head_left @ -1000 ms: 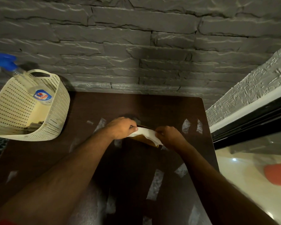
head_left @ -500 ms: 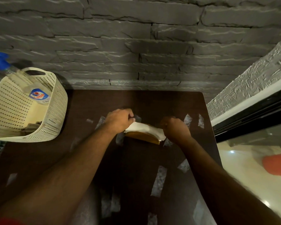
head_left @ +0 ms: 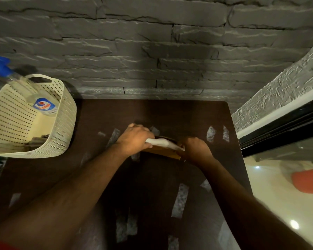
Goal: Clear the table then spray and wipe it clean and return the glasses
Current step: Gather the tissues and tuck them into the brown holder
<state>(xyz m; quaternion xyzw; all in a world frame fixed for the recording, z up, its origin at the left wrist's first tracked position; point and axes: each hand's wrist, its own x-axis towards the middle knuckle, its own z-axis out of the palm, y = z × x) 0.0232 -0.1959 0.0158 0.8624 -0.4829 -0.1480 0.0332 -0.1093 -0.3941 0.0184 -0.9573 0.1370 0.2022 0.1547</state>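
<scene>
Two hands, left hand, right hand, holding tissue holder, long axis left-right

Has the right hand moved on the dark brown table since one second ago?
Cannot tell. The right hand still grips the white cloth beside the same pale mark on the table; only the camera clearly shifted.

Dark brown table; cream perforated basket at its far-left corner
</scene>
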